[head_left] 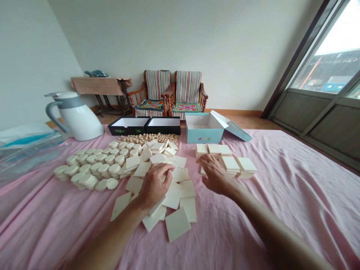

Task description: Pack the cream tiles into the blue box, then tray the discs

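Observation:
My left hand (pixel 157 183) is closed, its fingers curled over a loose pile of thin pale wooden squares (pixel 177 224). What is inside its fingers, if anything, is hidden. My right hand (pixel 213 173) reaches over the stacked wooden squares (pixel 230 164) on the right. Its thumb and fingers are bent round the edges of a low stack, mostly covered by the hand; a pale corner shows between them. More neat stacks stand behind and to the right of this hand. Rows of stacked round wooden discs (pixel 88 180) stand left of the pile.
Small wooden beads (pixel 152 138) lie heaped before two black boxes (pixel 128 127). A light blue box (pixel 204 131) stands behind the stacks, its lid (pixel 236 129) leaning beside it. A white jug (pixel 80 118) and clear plastic bags (pixel 25 150) are left on the pink cloth (pixel 281 180).

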`<state>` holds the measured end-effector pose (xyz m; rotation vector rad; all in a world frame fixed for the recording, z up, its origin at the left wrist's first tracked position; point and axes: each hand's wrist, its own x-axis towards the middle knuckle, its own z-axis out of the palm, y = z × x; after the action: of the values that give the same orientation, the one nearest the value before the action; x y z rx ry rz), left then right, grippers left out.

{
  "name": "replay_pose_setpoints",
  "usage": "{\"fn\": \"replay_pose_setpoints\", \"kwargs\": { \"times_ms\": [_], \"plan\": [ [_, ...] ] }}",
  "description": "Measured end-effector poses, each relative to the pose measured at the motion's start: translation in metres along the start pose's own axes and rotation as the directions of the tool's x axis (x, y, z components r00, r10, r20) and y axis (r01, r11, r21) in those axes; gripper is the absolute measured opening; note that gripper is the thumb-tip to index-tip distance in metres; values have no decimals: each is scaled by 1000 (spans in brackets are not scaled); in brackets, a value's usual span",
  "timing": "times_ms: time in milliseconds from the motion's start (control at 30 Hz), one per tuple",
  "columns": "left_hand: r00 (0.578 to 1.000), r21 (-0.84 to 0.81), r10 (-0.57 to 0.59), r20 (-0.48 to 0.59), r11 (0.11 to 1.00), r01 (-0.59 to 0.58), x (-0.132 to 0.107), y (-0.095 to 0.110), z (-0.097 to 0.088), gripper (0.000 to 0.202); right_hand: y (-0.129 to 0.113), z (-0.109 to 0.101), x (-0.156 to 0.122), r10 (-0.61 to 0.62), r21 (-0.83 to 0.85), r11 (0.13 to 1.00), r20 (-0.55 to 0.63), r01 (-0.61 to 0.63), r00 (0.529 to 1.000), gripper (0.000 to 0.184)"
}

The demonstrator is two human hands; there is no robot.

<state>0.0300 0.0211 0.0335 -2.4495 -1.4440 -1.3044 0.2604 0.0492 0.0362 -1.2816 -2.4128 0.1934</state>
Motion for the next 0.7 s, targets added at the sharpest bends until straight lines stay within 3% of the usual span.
{"fn": "replay_pose_setpoints", "kwargs": {
  "times_ms": [167, 433, 533, 700],
  "plan": [
    [1000, 7, -2, -21, 1000, 2, 1, 1, -2, 19, -26, 23, 4, -170, 286, 942, -52, 178, 984, 48],
    [1000, 3, 22, 5, 1000, -22, 1, 1, -2, 19, -38, 43, 17, -140, 314, 938, -50, 149, 989, 55],
    [1000, 5, 28, 13, 1000, -28, 0, 0, 0, 20, -38, 37, 14, -74, 217, 972, -69, 88, 995, 44],
    [1000, 8, 12, 3, 1000, -12, -1, 0, 0, 18, -33, 15, 3, 204, -80, 974, -79, -210, 976, 30]
  ]
}}
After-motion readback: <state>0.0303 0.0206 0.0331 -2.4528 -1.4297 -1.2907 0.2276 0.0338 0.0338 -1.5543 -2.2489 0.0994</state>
